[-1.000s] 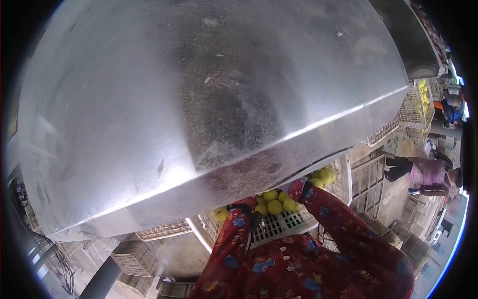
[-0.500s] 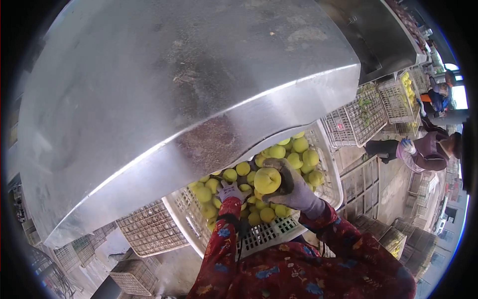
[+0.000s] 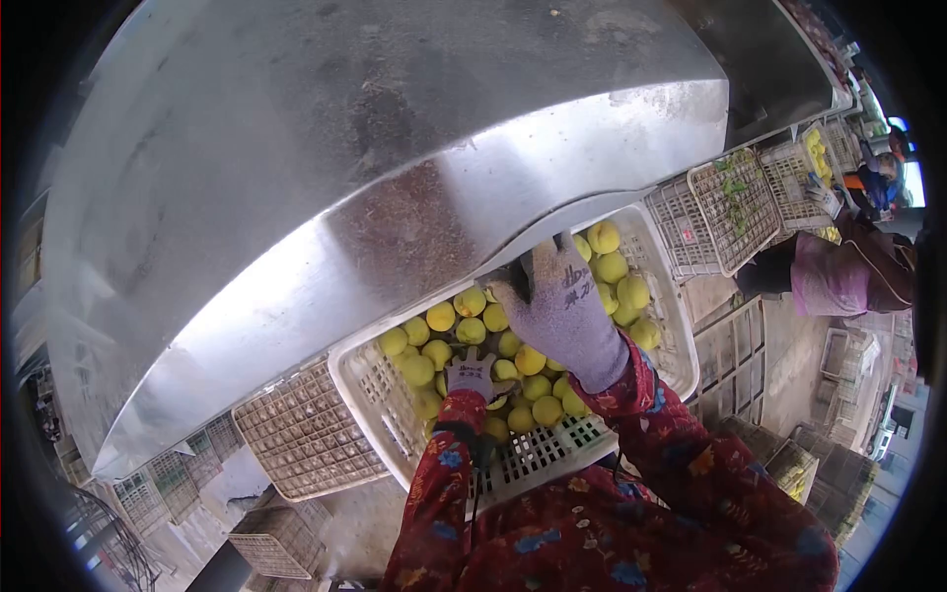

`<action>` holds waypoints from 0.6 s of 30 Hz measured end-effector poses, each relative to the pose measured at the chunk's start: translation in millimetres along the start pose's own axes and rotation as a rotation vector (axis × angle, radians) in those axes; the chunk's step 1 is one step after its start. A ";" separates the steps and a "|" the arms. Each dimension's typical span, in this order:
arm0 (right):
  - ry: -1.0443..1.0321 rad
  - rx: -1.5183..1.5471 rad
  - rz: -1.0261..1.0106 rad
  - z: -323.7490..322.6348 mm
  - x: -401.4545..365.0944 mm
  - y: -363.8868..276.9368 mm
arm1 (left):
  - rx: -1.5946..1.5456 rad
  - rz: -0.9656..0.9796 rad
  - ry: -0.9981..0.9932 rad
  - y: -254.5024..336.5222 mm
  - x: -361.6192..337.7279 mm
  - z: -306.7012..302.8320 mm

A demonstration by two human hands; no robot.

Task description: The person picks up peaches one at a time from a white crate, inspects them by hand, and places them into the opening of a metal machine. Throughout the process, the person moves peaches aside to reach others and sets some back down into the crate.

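A white plastic crate (image 3: 355, 403) holds many yellow-green round fruits (image 3: 547, 411) beneath the lip of a large metal surface. My left hand (image 3: 471, 377), in a light purple glove, rests among the fruits near the crate's middle, its fingers spread on or between them. Stretched over the far side of the crate, my right hand (image 3: 559, 306) is in a grey-purple glove with dark writing. Its fingertips reach the metal edge and are partly hidden there, so whether it holds a fruit does not show.
The metal surface (image 3: 296, 148) fills the upper left. A lattice crate (image 3: 306, 429) lies left of the white one. More crates (image 3: 735, 212) stand at the right, near a person in a purple garment (image 3: 838, 274). Another person (image 3: 876, 183) is farther back.
My right hand has moved up and away from me, to the metal edge; the large fruit it held is no longer visible. My left hand stays among the fruits. The person at right has shifted.
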State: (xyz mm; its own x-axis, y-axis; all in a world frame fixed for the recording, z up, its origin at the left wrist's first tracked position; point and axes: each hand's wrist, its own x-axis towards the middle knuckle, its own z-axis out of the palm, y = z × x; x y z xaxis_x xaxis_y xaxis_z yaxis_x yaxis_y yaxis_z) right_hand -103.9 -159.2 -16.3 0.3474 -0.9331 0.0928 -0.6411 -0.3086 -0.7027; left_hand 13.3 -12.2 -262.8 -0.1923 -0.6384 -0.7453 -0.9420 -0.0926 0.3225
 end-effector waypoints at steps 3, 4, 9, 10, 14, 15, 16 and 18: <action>0.048 -0.055 -0.025 12.6 13.5 2.4 | 0.000 0.030 -0.020 0.6 -4.6 -4.2; 0.089 -0.104 -0.076 13.6 16.7 1.4 | 0.003 0.036 -0.009 0.9 -6.3 -4.3; 0.133 0.217 -0.058 -17.0 27.6 -15.2 | -0.315 -0.025 0.154 -3.6 -31.1 -0.1; 0.237 0.292 -0.138 -17.7 19.5 -10.6 | -0.467 -0.058 0.192 -10.5 -34.4 2.8; 0.007 0.109 -0.111 -14.6 -50.3 41.8 | -1.238 0.078 0.484 -38.4 -45.9 27.2; -0.195 -0.050 -0.021 3.6 -71.3 67.2 | -1.355 0.102 0.514 -39.8 -54.8 23.5; -0.392 -0.207 0.068 26.7 -91.2 91.5 | -1.382 0.122 0.545 -33.0 -71.3 8.2; -0.810 -0.578 -0.109 75.7 -121.7 131.0 | -1.415 0.149 0.563 -35.1 -80.4 4.1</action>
State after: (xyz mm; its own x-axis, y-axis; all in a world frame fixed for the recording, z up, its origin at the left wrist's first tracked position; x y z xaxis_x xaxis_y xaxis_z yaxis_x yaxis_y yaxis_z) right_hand -178.4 -72.1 -173.0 0.6477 -0.5539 -0.5231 -0.7375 -0.6283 -0.2478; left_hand 60.8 45.4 -216.6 0.1746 -0.8755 -0.4506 0.1654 -0.4251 0.8899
